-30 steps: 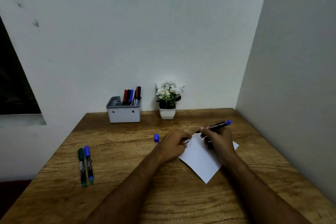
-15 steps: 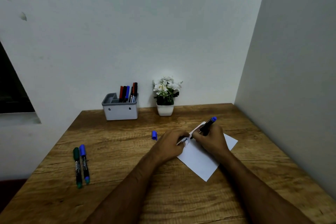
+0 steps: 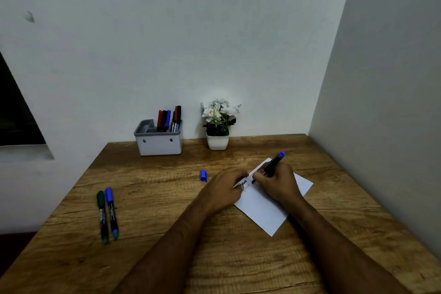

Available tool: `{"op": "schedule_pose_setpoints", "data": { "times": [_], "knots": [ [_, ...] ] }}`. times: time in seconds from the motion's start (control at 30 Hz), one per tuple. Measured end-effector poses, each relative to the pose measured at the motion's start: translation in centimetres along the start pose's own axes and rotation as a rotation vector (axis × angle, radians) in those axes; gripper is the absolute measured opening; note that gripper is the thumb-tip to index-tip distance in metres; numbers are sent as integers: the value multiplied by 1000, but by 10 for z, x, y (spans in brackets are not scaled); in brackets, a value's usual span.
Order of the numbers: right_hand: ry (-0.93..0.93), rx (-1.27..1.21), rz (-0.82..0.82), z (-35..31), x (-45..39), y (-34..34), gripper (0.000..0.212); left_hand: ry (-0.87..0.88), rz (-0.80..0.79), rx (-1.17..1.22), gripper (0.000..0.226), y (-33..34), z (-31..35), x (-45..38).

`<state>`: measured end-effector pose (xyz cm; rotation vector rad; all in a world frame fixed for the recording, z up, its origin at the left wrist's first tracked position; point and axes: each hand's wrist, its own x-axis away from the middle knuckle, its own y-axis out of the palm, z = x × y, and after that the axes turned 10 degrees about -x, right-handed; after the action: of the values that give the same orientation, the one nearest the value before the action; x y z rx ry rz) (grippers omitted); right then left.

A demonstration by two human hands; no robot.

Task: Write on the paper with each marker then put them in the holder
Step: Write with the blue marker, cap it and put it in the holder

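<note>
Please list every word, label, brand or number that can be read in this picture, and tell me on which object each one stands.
None can be read.
Paper: dark scribble by the marker tip, not legible as words.
Held marker: no print visible.
Green marker and blue marker on the table: pale barrel print, too small and blurred.
Markers in the holder: labels too small.

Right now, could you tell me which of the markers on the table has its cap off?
The marker gripped in the right hand, over the paper; its blue cap lies apart, while the two markers at left stay capped.
</note>
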<state>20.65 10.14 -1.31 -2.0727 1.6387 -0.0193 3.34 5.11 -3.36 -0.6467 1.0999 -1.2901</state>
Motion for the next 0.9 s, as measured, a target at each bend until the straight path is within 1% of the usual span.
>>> {"op": "schedule_pose_setpoints", "data": {
  "times": [0.1, 0.13, 0.2, 0.27, 0.37, 0.5, 0.63, 0.73, 0.9],
  "knots": [
    [-5, 0, -29, 1, -1, 1, 14, -12, -8, 9, 36, 1, 0, 0],
    [-5, 3, -20, 0, -1, 1, 16, -17, -14, 11, 37, 1, 0, 0],
    [6, 7, 19, -1, -1, 0, 26, -24, -22, 11, 39, 1, 0, 0],
    [4, 6, 13, -1, 0, -1, 30, -30, -27, 11, 39, 0, 2, 1],
    [9, 1, -25, -2, 0, 0, 30, -34, -22, 13, 38, -1, 3, 1],
    [32, -9, 30, -4, -2, 0, 30, -34, -31, 17, 38, -2, 3, 2],
    [23, -21, 63, -3, -1, -1, 35, -38, -25, 15, 36, -3, 5, 3],
    [32, -17, 47, -3, -1, 0, 32, -39, -32, 16, 36, -3, 3, 3],
    [46, -13, 76, -2, -3, 0, 29, -48, -35, 6, 35, -2, 3, 3]
  ]
}}
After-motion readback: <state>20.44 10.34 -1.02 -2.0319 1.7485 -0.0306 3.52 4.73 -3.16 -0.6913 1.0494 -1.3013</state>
